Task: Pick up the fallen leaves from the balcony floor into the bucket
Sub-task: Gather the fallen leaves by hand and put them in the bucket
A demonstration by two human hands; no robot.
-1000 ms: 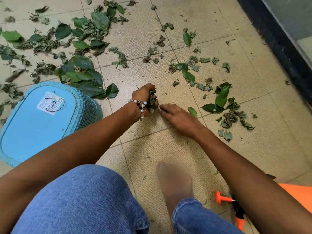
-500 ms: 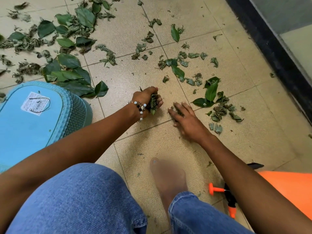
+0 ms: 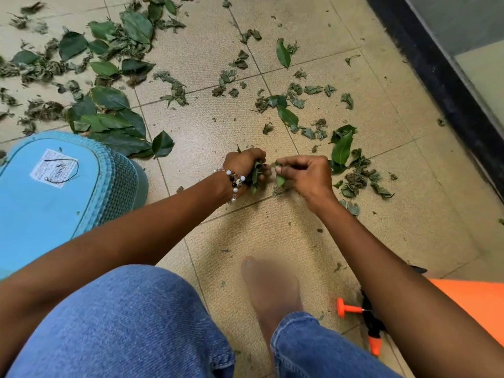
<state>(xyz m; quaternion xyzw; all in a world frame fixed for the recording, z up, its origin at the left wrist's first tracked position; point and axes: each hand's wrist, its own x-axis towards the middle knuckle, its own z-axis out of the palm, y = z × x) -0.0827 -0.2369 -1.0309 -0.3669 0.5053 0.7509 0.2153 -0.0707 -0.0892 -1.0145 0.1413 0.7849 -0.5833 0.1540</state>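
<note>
Head view. The left hand [image 3: 245, 166], a beaded bracelet [image 3: 235, 184] at its wrist, is clenched round a bunch of leaves [image 3: 256, 174] just above the tiled floor [image 3: 272, 236]. The right hand [image 3: 305, 174] is immediately to the right of that grip, its fingers [image 3: 286, 169] curled and pinching a few small leaves [image 3: 280, 180]; the two hands nearly touch.

Left of the grip, well apart, lies the blue bucket [image 3: 54, 192]; it shows a flat labelled face toward the camera, and whether that face is its base or a lid cannot be told. Loose leaves lie beyond the grip and to both sides: a dense patch of large leaves [image 3: 109, 115] beyond the bucket, a smaller cluster [image 3: 351, 170] just right of the right hand.

Bare tile opens between the grip and the bucket and nearer the person, down to a bare foot [image 3: 270, 290] and denim-clad legs [image 3: 114, 323]. Far right, a dark sill [image 3: 441, 85] bounds the floor. An orange-handled tool [image 3: 362, 320] lies beside the right forearm.
</note>
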